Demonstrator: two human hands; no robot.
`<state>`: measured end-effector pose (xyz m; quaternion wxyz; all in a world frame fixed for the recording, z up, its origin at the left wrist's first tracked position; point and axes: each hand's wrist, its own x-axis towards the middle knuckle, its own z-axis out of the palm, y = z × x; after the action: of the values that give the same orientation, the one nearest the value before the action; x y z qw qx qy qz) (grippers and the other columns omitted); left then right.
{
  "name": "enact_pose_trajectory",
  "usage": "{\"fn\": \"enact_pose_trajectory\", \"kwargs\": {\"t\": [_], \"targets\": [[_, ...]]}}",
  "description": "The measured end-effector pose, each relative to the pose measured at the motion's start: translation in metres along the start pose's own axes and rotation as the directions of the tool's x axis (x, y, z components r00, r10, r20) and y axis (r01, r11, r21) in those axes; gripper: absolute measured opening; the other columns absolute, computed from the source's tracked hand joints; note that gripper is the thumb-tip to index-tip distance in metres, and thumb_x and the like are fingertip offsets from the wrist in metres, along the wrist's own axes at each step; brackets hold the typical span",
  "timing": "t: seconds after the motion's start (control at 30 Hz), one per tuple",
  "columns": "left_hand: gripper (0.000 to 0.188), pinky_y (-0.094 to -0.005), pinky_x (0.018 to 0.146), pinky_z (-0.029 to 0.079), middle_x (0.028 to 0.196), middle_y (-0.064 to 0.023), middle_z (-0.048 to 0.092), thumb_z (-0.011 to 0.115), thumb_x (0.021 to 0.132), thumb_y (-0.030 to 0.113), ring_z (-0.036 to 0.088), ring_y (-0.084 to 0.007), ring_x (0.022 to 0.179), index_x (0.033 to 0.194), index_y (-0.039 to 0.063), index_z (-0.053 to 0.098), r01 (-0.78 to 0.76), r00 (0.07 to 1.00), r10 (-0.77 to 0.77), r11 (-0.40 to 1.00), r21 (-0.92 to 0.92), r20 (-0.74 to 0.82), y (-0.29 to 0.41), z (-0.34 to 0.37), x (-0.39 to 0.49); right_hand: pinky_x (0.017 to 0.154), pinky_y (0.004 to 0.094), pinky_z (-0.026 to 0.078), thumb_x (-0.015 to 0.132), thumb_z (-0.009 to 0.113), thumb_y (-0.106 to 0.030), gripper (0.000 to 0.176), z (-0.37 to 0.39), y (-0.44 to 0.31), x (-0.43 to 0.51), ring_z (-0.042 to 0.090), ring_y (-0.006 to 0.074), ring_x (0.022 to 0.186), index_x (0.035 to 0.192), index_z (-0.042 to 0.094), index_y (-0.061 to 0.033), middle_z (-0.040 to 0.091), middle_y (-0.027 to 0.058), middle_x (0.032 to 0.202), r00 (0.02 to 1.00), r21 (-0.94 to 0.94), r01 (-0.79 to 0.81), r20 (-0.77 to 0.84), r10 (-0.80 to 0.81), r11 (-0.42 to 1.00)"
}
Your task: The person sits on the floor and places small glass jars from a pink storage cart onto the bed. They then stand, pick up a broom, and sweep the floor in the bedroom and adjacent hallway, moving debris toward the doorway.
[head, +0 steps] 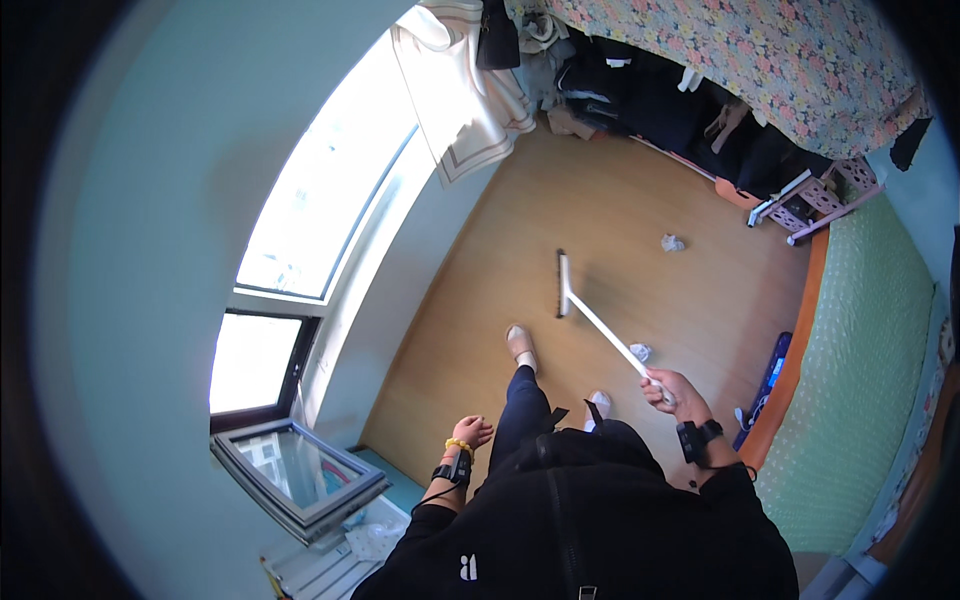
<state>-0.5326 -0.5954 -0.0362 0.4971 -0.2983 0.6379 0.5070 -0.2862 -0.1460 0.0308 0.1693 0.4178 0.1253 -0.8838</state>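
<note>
My right hand (670, 391) grips the upper end of a white T-headed floor broom or squeegee (600, 324). Its narrow head, edged with a dark strip, is on or just above the wood-look floor (480, 300), ahead of my feet. Close to the handle lies a crumpled white paper ball (640, 352). Another crumpled ball (673, 242) rests farther off, towards the bed side. My left hand (473, 433) hangs by my left thigh with loosely bent fingers and nothing in it. Both wrists carry a black strapped device.
On the left, a window sash (300, 472) is swung into the room. A bed with a green cover (847, 360) runs along the right, a dark blue box (772, 382) beside its base. Ahead stand a pink rack (821, 199) and dark clothes (660, 105) under a floral cloth (750, 60).
</note>
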Motion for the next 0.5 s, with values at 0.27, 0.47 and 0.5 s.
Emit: {"fn": "enact_pose_trajectory", "kwargs": {"t": [0.27, 0.47, 0.5], "targets": [[0.025, -0.0375, 0.076, 0.057, 0.101, -0.0149, 0.064, 0.051, 0.097, 0.020, 0.065, -0.0262, 0.088, 0.118, 0.006, 0.051, -0.104, 0.994, 0.105, 0.994, 0.035, -0.028, 0.149, -0.068, 0.039, 0.036, 0.0177, 0.031, 0.099, 0.041, -0.026, 0.023, 0.208, -0.110, 0.258, 0.044, 0.0050, 0.049, 0.086, 0.046, -0.0080, 0.046, -0.0037, 0.066, 0.961, 0.088, -0.112, 0.265, 0.085, 0.990], [0.023, -0.0325, 0.068, 0.055, 0.095, -0.0114, 0.065, 0.052, 0.097, 0.020, 0.066, -0.0233, 0.082, 0.115, 0.006, 0.053, -0.076, 0.988, 0.088, 0.992, 0.097, -0.129, 0.225, -0.130, 0.044, 0.044, 0.0200, 0.043, 0.094, 0.045, -0.013, 0.012, 0.279, -0.174, 0.365, 0.045, 0.0091, 0.050, 0.089, 0.044, -0.0019, 0.050, 0.0043, 0.070, 0.999, 0.222, -0.017, 0.042, 0.008, 0.975], [0.022, -0.0321, 0.067, 0.055, 0.094, -0.0111, 0.065, 0.051, 0.097, 0.020, 0.066, -0.0230, 0.081, 0.114, 0.006, 0.053, -0.069, 0.985, 0.087, 0.991, 0.117, -0.151, 0.234, -0.137, 0.049, 0.044, 0.0201, 0.042, 0.094, 0.045, -0.013, 0.012, 0.271, -0.182, 0.358, 0.045, 0.0090, 0.050, 0.088, 0.044, -0.0018, 0.050, 0.0042, 0.069, 0.999, 0.264, -0.005, 0.040, -0.006, 0.965]]}}
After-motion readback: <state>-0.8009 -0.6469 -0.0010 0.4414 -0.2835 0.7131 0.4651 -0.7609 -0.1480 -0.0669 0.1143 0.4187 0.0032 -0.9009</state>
